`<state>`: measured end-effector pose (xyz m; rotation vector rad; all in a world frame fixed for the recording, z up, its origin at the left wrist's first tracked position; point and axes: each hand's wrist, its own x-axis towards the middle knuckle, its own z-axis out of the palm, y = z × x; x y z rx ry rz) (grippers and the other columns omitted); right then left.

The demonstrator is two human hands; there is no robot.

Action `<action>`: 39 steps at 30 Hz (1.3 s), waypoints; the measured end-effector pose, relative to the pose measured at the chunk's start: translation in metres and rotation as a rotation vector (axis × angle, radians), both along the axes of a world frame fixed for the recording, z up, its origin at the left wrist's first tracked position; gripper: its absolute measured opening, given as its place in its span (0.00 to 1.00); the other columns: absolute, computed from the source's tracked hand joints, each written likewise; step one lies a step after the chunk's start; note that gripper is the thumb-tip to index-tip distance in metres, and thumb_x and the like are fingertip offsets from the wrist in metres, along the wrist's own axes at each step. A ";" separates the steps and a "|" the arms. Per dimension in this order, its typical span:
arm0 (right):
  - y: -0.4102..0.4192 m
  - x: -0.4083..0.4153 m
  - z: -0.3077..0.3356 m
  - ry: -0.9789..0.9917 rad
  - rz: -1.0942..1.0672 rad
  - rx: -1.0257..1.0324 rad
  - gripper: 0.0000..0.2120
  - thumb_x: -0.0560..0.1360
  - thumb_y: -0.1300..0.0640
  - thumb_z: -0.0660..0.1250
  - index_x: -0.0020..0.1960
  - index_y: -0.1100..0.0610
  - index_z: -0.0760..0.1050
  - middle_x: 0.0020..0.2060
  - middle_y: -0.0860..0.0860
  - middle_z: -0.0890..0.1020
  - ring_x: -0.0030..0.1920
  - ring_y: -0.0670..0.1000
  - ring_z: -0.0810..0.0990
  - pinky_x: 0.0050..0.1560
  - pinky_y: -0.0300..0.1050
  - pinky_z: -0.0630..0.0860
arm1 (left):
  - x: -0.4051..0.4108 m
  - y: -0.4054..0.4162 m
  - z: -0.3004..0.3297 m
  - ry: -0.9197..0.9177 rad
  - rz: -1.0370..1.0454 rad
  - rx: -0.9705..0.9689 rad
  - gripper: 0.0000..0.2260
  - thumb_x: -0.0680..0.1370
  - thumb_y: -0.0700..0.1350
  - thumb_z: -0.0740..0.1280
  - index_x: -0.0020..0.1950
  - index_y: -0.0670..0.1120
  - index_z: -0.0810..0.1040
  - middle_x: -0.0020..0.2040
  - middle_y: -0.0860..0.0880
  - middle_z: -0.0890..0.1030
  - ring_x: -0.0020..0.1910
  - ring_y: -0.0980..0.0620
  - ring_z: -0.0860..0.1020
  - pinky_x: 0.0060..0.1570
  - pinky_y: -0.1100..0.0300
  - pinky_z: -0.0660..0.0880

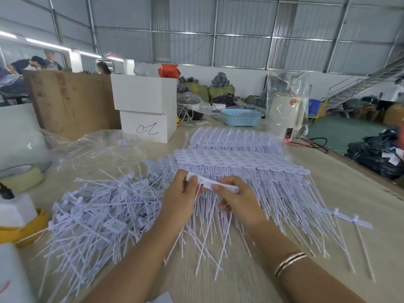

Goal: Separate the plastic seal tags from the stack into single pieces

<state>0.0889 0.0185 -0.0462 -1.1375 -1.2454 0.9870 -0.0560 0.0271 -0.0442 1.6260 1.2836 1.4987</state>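
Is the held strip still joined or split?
Joined: the tag strip spans unbroken between left hand and right hand.

Corrugated metal walls (240,29), perhaps warehouse.

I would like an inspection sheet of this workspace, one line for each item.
Surface: pale wooden table, largely covered.
Job's things: joined strip of white plastic seal tags held up; stacks of joined tags behind; loose pile of single tags at left.
Clutter: clear plastic bags, tape roll, white boxes, blue perforated basket.
Grippers: left hand and right hand both pinch the strip.
Cables: black cable at the table's far right edge.
Surroundings: metal-walled hall, staircase, people in the background.
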 end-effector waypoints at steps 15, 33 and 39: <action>0.010 -0.003 0.010 -0.305 0.294 -0.031 0.11 0.76 0.55 0.66 0.36 0.56 0.77 0.27 0.47 0.80 0.23 0.46 0.75 0.26 0.35 0.70 | 0.001 0.006 -0.001 0.002 -0.069 0.001 0.08 0.80 0.42 0.61 0.42 0.53 0.72 0.34 0.53 0.75 0.27 0.63 0.70 0.27 0.72 0.66; 0.005 -0.018 -0.016 -0.262 0.049 0.392 0.11 0.76 0.60 0.67 0.35 0.53 0.75 0.25 0.45 0.71 0.27 0.44 0.67 0.30 0.39 0.65 | -0.006 -0.003 0.015 -0.559 0.052 -0.337 0.08 0.80 0.43 0.63 0.44 0.43 0.78 0.24 0.52 0.77 0.21 0.58 0.73 0.23 0.66 0.68; 0.006 -0.010 -0.015 -0.176 0.157 0.203 0.15 0.79 0.64 0.59 0.48 0.47 0.78 0.33 0.54 0.71 0.26 0.47 0.63 0.28 0.37 0.62 | -0.052 0.004 0.035 -0.135 0.283 0.153 0.11 0.79 0.39 0.59 0.54 0.51 0.77 0.36 0.53 0.79 0.29 0.58 0.73 0.28 0.65 0.70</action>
